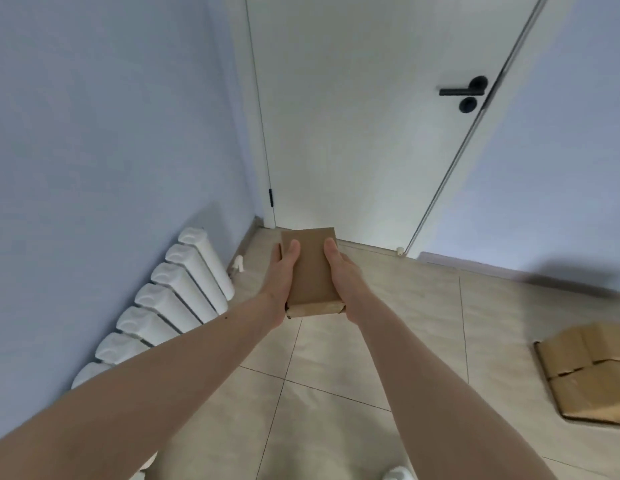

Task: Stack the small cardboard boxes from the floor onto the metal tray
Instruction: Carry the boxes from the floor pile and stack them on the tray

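A small brown cardboard box (312, 268) is held up in the air in front of me, above the tiled floor. My left hand (282, 275) grips its left side with the thumb on top. On the box's right side my right hand (343, 275) grips it the same way, thumb on top. The fingers under the box are hidden. No metal tray shows in this view.
A larger cardboard box (589, 372) lies on the floor at the right edge. A white radiator (170, 299) runs along the left wall. A closed white door (353, 116) with a black handle (464, 91) stands straight ahead. Beige floor tiles (388, 341) spread below.
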`<act>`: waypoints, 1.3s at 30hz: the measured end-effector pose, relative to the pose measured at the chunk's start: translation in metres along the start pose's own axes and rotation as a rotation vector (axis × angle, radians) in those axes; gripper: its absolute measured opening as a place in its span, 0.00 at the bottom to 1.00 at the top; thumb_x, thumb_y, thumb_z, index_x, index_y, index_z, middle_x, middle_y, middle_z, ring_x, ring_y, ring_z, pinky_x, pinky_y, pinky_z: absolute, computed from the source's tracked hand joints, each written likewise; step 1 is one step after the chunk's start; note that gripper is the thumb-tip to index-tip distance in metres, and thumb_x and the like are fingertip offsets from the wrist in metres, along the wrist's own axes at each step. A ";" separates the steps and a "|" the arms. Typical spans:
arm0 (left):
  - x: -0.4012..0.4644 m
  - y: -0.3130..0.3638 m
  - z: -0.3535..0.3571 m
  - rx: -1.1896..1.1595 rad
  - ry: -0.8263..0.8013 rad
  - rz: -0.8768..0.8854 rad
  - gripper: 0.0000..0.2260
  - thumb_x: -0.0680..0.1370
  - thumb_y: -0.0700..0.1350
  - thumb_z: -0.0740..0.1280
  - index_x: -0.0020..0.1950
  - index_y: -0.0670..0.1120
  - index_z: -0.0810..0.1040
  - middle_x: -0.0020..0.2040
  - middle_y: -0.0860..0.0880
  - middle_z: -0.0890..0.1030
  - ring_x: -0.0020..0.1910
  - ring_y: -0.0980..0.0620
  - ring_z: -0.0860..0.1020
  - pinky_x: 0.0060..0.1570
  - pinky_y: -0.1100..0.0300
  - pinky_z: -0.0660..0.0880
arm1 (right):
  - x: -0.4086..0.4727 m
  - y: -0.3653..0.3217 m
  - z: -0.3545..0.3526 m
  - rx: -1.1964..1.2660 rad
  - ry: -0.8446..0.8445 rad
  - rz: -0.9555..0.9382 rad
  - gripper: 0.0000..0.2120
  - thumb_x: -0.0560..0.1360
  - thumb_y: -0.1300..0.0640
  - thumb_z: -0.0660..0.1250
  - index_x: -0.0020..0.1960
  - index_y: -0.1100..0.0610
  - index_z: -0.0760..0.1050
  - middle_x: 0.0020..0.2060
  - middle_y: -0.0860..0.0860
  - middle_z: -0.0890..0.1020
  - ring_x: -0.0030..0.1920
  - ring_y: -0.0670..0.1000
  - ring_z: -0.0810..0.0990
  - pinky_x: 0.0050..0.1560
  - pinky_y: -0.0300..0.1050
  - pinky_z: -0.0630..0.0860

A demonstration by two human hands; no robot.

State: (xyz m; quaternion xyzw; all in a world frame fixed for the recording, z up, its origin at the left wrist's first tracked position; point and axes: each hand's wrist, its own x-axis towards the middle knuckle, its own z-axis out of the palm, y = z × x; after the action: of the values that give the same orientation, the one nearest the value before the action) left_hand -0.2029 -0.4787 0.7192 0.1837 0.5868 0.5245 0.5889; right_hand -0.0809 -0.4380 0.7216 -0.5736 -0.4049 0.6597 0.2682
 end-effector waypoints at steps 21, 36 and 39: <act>0.027 -0.104 0.462 0.176 -0.389 -0.186 0.23 0.78 0.63 0.66 0.72 0.62 0.68 0.62 0.52 0.82 0.58 0.46 0.83 0.55 0.42 0.81 | -0.009 -0.023 -0.463 0.171 0.390 0.027 0.23 0.78 0.30 0.59 0.61 0.45 0.77 0.55 0.49 0.84 0.55 0.54 0.83 0.63 0.57 0.78; 0.054 -0.171 0.741 0.401 -0.666 -0.257 0.31 0.75 0.66 0.66 0.76 0.61 0.63 0.64 0.52 0.81 0.57 0.48 0.83 0.48 0.49 0.82 | -0.009 -0.030 -0.726 0.348 0.668 0.023 0.24 0.79 0.32 0.58 0.66 0.47 0.74 0.58 0.50 0.82 0.58 0.54 0.81 0.65 0.56 0.76; 0.045 -0.199 0.792 0.409 -0.667 -0.237 0.39 0.66 0.70 0.69 0.75 0.62 0.64 0.65 0.52 0.80 0.58 0.48 0.83 0.53 0.45 0.82 | -0.019 -0.022 -0.783 0.297 0.701 0.043 0.25 0.80 0.32 0.56 0.66 0.48 0.72 0.58 0.50 0.80 0.58 0.54 0.80 0.65 0.56 0.76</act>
State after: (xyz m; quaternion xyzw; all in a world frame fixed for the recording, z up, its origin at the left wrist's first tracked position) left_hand 0.5667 -0.2010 0.7246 0.3881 0.4731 0.2372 0.7545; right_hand 0.6828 -0.2641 0.7393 -0.7277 -0.1764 0.4805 0.4566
